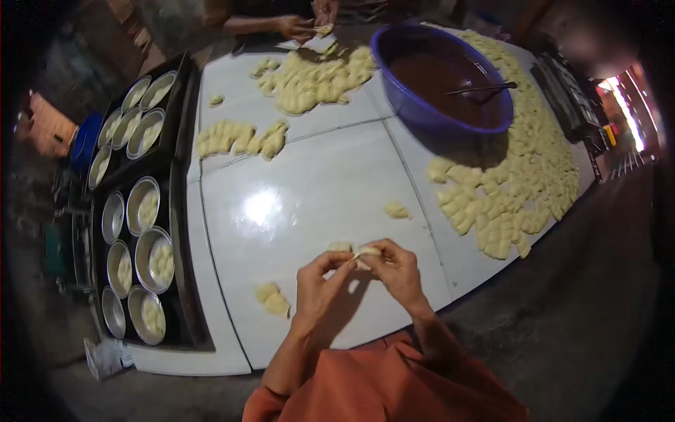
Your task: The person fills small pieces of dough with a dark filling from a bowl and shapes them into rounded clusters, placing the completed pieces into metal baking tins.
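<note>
Low over the white table (323,183), both hands pinch one small piece of pale dough (365,257) between thumbs and fingertips. My left hand (320,287) closes on its left side, my right hand (397,274) on its right. Just behind the fingertips, another dough piece (340,247) rests on the tabletop, partly hidden. To the left of my left wrist is a small clump of dough (272,299). A single dough lump (396,209) lies farther off, beyond my right hand.
A purple basin (450,119) of brown filling with a spoon (481,88) stands at the back right, amid many dough pieces (506,204). Black trays (190,281) of round metal tins line the left. Across the table, another person's hands (299,28) handle dough near a pile (313,81).
</note>
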